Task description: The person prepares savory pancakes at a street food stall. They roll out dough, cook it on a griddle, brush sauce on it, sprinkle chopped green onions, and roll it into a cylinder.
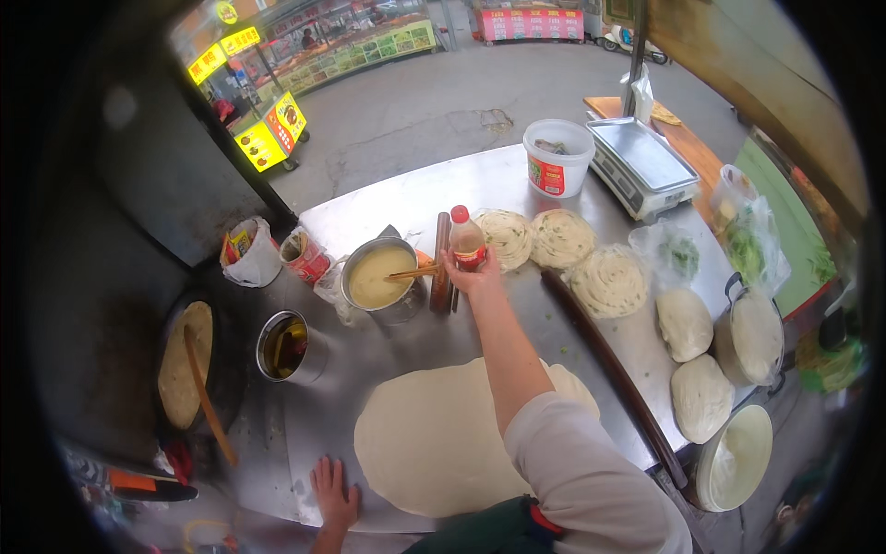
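Note:
My right hand (476,271) reaches across the steel table and is closed around a clear plastic bottle (467,239) with a red cap and red label. Beneath that arm lies a wide rolled-out sheet of dough (429,443). My left hand (335,493) rests palm down with fingers apart on the table's near edge, left of the sheet. Left of the bottle stand a short dark wooden block or roller (440,277) and a metal pot (379,277) of pale batter with chopsticks (415,272) in it. Coiled dough rounds (564,239) flecked with green lie to the right.
A long dark rolling pin (612,374) slants along the right. Beyond it are dough lumps (702,398), a lidless pail (735,457) and a handled pot (751,336). A scale (644,163) and white bucket (559,159) stand behind. Leftward are an oil container (291,346) and a pan with flatbread (183,367).

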The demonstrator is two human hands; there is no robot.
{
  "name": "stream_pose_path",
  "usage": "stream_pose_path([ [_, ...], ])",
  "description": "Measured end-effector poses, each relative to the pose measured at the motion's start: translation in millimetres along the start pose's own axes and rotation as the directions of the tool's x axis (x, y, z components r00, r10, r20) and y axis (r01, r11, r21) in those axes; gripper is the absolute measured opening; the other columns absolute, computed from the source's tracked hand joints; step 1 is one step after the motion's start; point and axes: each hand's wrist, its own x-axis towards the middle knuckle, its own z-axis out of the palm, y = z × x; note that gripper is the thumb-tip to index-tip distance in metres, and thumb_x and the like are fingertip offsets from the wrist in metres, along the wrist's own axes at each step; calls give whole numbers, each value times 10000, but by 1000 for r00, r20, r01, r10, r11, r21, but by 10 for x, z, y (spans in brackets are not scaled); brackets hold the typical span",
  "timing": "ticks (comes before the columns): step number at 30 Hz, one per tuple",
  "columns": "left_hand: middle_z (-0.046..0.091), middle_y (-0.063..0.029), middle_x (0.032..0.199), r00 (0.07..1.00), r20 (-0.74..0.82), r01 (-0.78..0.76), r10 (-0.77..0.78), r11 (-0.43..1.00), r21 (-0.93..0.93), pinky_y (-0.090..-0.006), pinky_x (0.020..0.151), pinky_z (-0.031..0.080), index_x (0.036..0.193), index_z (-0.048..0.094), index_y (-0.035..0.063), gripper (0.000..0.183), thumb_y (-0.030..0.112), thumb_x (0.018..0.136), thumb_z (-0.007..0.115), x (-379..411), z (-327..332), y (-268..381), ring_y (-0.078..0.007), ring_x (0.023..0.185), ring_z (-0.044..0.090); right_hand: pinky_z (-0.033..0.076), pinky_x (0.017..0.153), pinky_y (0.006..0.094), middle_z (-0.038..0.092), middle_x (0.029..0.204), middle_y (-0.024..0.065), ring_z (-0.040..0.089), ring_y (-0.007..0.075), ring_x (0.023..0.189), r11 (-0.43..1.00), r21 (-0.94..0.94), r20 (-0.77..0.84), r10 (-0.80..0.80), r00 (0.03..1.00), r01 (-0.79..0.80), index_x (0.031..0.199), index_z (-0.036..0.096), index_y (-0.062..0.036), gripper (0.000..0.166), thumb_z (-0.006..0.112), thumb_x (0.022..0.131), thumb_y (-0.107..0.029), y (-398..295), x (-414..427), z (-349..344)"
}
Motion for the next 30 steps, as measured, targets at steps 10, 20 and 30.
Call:
stream_pose_path([
  [10, 501, -254, 1515, 938, -257, -202, 233, 969, 141, -585, 1183, 328, 1404, 599, -2, 509, 294, 991, 598, -13, 132, 32, -348, 1419, 460, 587, 857, 460, 703, 1042, 67, 699, 255, 935, 983, -176, 181, 75, 981, -43, 1115, 645, -119, 381, 868, 814, -185, -129, -857, -403],
  [20, 313, -217, 1664, 987, -117, -101, 112, 990, 97, -560, 1265, 140, 1588, 396, 62, 653, 272, 987, 540, -148, 99, -113, -412, 1551, 247, 585, 762, 365, 681, 1000, 59, 688, 180, 859, 247, -593, 529, -597, 602, 766, 1142, 611, -67, 369, 842, 855, -84, -203, -3193, -659],
  [30, 311, -186, 1672, 984, -153, -88, 94, 995, 46, -542, 1277, 138, 1594, 392, 106, 660, 325, 994, 559, -179, 56, -128, -366, 1561, 244, 562, 777, 325, 663, 1052, 52, 670, 156, 903, -44, -263, 712, -683, 163, 964, 1199, 564, -57, 431, 840, 867, -70, 281, -4113, -326],
])
